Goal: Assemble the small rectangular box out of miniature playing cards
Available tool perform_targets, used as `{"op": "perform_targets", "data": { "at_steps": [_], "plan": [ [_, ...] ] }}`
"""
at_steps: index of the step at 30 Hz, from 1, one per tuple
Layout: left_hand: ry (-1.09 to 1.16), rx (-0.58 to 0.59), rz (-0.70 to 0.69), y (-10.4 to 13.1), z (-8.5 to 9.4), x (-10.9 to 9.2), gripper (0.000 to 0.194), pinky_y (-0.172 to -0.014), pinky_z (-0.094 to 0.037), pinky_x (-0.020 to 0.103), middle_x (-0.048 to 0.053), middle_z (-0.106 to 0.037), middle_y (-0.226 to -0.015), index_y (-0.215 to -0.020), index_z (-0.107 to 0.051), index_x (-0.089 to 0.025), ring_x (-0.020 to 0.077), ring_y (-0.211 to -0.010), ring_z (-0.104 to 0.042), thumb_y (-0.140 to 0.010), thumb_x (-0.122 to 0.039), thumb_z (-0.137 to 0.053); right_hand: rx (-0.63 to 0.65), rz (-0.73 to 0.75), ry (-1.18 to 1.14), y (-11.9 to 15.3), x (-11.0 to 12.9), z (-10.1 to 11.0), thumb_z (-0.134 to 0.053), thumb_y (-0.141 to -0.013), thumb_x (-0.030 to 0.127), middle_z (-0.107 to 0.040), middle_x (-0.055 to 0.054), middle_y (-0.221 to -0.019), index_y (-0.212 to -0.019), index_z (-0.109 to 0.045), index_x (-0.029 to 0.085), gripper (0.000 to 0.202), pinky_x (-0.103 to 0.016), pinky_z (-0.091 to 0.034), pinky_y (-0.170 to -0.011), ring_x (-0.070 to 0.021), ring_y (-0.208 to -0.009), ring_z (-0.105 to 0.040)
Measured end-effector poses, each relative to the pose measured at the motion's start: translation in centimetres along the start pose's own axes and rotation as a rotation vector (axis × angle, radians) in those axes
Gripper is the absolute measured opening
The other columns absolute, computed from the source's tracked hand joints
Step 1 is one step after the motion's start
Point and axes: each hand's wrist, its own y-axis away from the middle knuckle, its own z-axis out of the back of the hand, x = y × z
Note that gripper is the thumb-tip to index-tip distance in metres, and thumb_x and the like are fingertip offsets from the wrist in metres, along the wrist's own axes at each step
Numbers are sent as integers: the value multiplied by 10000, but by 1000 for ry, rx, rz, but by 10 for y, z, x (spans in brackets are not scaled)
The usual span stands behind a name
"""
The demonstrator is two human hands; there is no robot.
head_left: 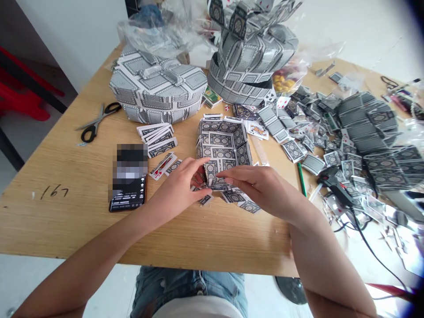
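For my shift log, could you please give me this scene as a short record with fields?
surface: light wooden table
left hand: fingers on the near wall of the open box of folded grey playing cards
right hand: fingers on the same wall
left of the box: black-handled scissors, black phone, small fan of loose cards
behind: heart-shaped lidded card box, tall tiered card structure
right: black glue gun, heap of folded cards

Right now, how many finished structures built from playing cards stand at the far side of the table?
2. A low round card box stands far left, behind the scissors. A taller tiered card tower stands to its right. Others may be hidden beyond the plastic bags.
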Motion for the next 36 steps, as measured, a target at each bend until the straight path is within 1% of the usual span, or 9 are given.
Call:
{"op": "perform_targets", "data": {
  "at_steps": [7,12,14,18,20,25,30,33,36],
  "plan": [
    [20,-3,-9,2,-2,5,592,-839,-584,352,37,-530,-1083,-1339,-481,-287,164,-904,-618,-801,-180,-702,71,-23,12,-5,-2,3,-479,-971,242,-747,-32,-1044,-1122,-699,215,268,-273,-524,-779,-169,-925,-696],
    [-23,-22,-22,1,-2,4,566,-829,-587,362,36,-533,-1059,-1328,-494,-272,150,-851,-613,-806,-188,-697,119,-80,12,-13,-1,5,-501,-959,248,-769,2,-913,-1088,-725,234,259,-219,-487,-623,-135,-739,-700],
    [-25,-27,-23,1,-2,3,567,-822,-591,362,35,-534,-1051,-1322,-500,-271,139,-816,-610,-800,-189,-704,115,-109,-8,-13,0,3,-499,-961,254,-770,14,-897,-1110,-720,247,266,-211,-481,-605,-127,-709,-693],
    [-3,-40,-32,1,-2,4,573,-806,-598,332,28,-532,-1049,-1315,-507,-268,129,-824,-609,-790,-167,-712,72,-174,-35,-6,1,-5,-490,-969,280,-765,15,-973,-1131,-711,258,274,-226,-510,-670,-146,-799,-712],
    [-2,-37,-36,1,-2,4,576,-805,-597,317,27,-532,-1048,-1318,-506,-263,130,-844,-607,-790,-148,-707,63,-186,-21,0,0,-9,-496,-963,256,-764,4,-988,-1131,-710,248,272,-234,-519,-678,-155,-817,-717],
    [-27,-1,-33,3,-3,2,573,-832,-584,359,28,-532,-1020,-1351,-480,-278,134,-807,-601,-824,-158,-670,13,-98,22,9,-2,-15,-462,-962,192,-755,-64,-1011,-1154,-692,189,299,-263,-544,-699,-172,-830,-714],
    [0,25,-15,2,-3,1,576,-811,-583,363,33,-530,-1021,-1364,-465,-293,141,-800,-599,-835,-168,-655,-77,-42,46,7,1,-24,-492,-965,272,-706,-104,-1153,-1180,-679,187,297,-341,-563,-855,-215,-1007,-688],
    [41,17,4,1,-4,2,568,-806,-581,356,30,-533,-1016,-1339,-485,-287,142,-806,-600,-821,-137,-664,-156,-16,-11,3,4,-35,-448,-983,243,-688,-82,-1201,-1233,-650,210,323,-313,-556,-896,-184,-1056,-675],
    [87,9,27,0,-5,4,578,-810,-576,347,23,-524,-1002,-1323,-496,-269,133,-801,-597,-801,-96,-676,-222,-28,-7,2,7,-46,-458,-975,230,-708,-80,-1162,-1187,-679,195,308,-287,-572,-862,-174,-1006,-697]
  ]
}}
